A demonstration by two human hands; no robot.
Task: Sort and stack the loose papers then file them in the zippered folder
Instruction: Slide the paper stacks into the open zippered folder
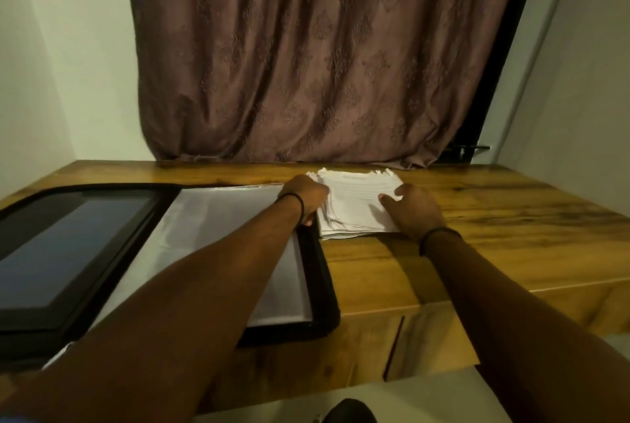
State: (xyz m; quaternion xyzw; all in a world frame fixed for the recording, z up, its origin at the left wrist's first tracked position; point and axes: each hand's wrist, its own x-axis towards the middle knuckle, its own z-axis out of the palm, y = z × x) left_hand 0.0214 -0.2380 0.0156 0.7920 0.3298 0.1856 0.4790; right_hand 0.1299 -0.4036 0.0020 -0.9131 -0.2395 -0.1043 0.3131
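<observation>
A stack of white papers (354, 204) lies on the wooden table (494, 245), its edges a little uneven. My left hand (305, 196) grips the stack's left edge, fingers curled under the sheets. At the stack's right side, my right hand (410, 209) holds the papers with the thumb on top. Left of the papers the black zippered folder (325, 289) lies open, with a clear plastic sleeve (218, 218) on its right half and a dark panel (64, 245) on its left half.
A brown patterned curtain (324, 58) hangs behind the table, touching its back edge. White walls stand on both sides. The table's front edge and cabinet doors (392, 347) are close to me.
</observation>
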